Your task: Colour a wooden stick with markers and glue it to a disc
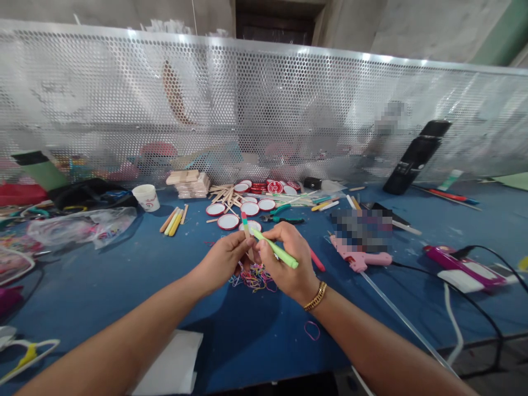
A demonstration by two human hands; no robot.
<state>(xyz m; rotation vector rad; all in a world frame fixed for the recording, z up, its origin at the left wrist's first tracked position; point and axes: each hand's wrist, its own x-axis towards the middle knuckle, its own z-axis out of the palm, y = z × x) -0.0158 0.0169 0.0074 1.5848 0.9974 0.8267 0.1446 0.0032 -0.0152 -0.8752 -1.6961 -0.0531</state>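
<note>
My left hand [226, 258] pinches a wooden craft stick [245, 223] that points up and away from me. The stick's upper end is coloured red, with a green band under it. In my right hand [291, 258] is a light green marker [278, 250], its tip close to the stick at the green band; I cannot tell whether they touch. Below both hands lies a heap of coloured rubber bands [258, 278]. A pink marker [317, 259] rests beside my right hand, partly hidden by it. White-faced, red-rimmed lids [228, 221] lie just beyond.
Further back are loose craft sticks [226, 195], bundled sticks [192, 184], pliers [282, 219] and a paper cup [146, 198]. On the right lie a pink glue gun [357, 257], its cord and a black bottle [416, 158]. A perforated metal screen [280, 110] closes off the back.
</note>
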